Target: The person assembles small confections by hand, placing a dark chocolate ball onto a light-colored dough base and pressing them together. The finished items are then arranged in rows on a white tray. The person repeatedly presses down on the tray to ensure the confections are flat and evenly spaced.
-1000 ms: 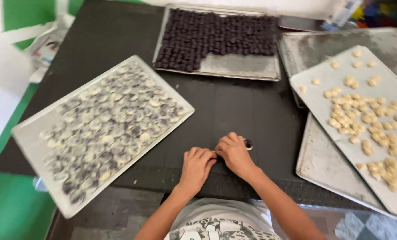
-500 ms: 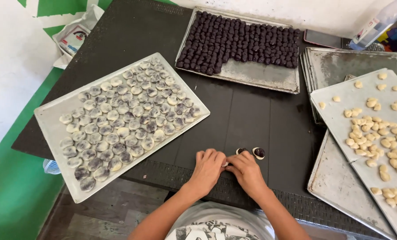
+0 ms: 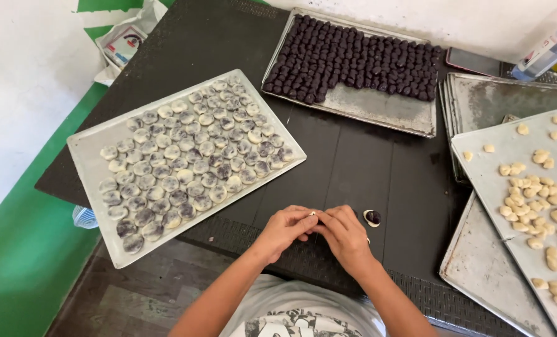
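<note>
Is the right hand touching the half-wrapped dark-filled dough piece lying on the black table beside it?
Apart. In the head view, bare black table shows between the right hand and the dough piece, which lies alone just beyond its knuckles.

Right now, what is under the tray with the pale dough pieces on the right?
Under the tray of pale dough pieces lie more metal trays: a stack behind and one bare tray in front. What lies under the middle of it is covered.
</note>
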